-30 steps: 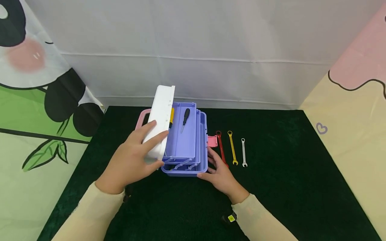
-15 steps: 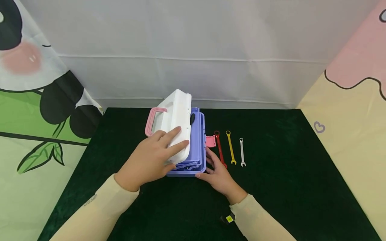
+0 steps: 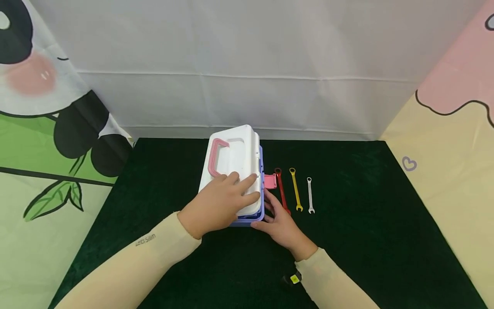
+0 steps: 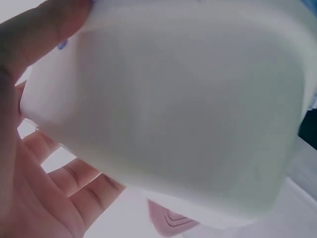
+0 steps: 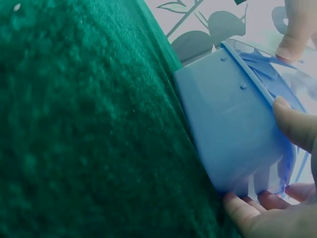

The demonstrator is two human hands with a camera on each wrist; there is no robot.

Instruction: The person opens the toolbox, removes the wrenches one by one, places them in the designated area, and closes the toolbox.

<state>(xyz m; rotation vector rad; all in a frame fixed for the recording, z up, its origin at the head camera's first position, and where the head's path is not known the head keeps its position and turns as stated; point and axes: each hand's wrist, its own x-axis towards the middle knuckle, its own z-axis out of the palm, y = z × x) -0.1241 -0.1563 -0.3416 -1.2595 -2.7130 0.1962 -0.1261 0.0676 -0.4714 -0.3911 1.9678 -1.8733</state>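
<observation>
A toolbox stands on the dark green cloth, its blue-purple body (image 5: pixel 233 114) under a white lid (image 3: pixel 237 150) with a folded pink handle (image 3: pixel 216 156). The lid leans low over the body, with a narrow gap at the right side and near end. My left hand (image 3: pixel 220 206) holds the lid's near right corner, fingers across the top and thumb by the near end. At the body's near right corner my right hand (image 3: pixel 281 225) grips, thumb on the near end and fingers along the right side. A pink latch (image 3: pixel 270 181) sticks out to the right. The trays are mostly hidden.
To the right of the toolbox lie a red wrench (image 3: pixel 282 189), a yellow wrench (image 3: pixel 296 189) and a small silver wrench (image 3: pixel 310 195), side by side. A white cloth wall (image 3: pixel 247 103) hangs behind the table.
My left hand has swung the lid rightward and down over the toolbox, covering the trays and the screwdrivers seen earlier. The right hand has stayed at the body's corner.
</observation>
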